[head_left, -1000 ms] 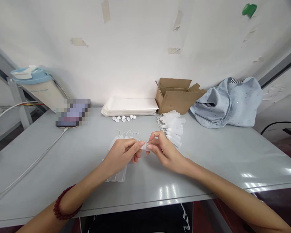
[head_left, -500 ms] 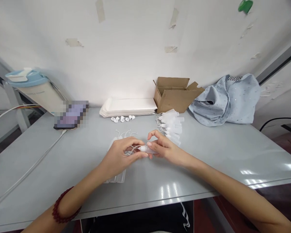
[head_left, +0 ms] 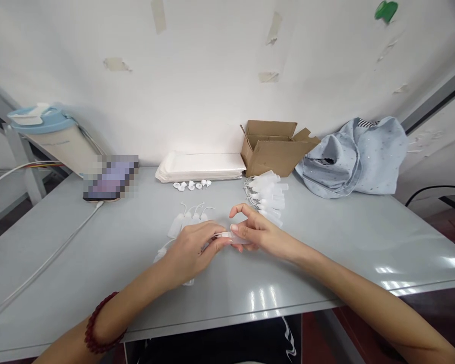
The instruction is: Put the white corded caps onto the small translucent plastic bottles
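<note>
Over the middle of the table, my right hand (head_left: 256, 231) is closed around the body of a small translucent plastic bottle (head_left: 239, 239), which lies nearly level. My left hand (head_left: 197, 247) pinches the white cap end (head_left: 224, 234) of the same bottle between thumb and fingers. Behind and beneath my left hand lie several similar bottles (head_left: 189, 220) with thin white cords, partly hidden by it. Another pile of corded bottles (head_left: 267, 194) rests just beyond my right hand.
Small white caps (head_left: 191, 185) lie before a stack of white sheets or sleeves (head_left: 205, 166). An open cardboard box (head_left: 273, 154) and a light blue cloth bag (head_left: 358, 159) stand at the back right. At the left are a phone (head_left: 111, 177), its cable and a tumbler (head_left: 56, 141).
My left hand has turned slightly and its fingers have closed nearer the cap, uncovering more of the bottles behind it. My right hand stays nearly still on the bottle.
</note>
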`<control>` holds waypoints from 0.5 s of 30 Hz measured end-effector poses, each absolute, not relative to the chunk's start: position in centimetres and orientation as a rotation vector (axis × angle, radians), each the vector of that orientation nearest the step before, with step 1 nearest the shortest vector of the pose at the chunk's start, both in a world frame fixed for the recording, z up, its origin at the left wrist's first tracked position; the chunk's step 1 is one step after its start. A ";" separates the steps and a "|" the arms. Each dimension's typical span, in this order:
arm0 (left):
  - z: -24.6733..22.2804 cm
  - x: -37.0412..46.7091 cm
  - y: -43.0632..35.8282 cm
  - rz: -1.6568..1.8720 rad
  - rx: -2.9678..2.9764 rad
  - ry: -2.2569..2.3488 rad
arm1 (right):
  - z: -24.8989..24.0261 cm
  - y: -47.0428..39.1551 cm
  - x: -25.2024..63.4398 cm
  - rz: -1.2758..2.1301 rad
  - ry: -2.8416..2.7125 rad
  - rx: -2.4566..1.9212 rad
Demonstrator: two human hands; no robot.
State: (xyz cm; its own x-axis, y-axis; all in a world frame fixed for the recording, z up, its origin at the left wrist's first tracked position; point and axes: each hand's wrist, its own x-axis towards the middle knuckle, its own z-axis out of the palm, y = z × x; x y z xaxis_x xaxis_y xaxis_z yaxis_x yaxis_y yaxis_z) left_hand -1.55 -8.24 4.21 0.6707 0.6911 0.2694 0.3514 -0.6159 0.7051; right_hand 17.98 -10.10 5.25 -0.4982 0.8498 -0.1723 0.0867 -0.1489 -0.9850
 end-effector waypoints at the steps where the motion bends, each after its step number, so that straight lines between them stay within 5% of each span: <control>1: 4.1 -1.5 -8.3 0.762 2.299 0.762 | 5.2 -10.0 18.0 1.764 -1.499 -1.059; 6: 4.1 -1.6 -8.3 0.802 2.275 0.826 | 4.8 -9.9 17.8 1.735 -1.486 -1.098; 15: 5.2 -2.3 -7.0 0.520 1.745 0.932 | 3.3 -10.3 17.7 0.418 -2.136 -1.038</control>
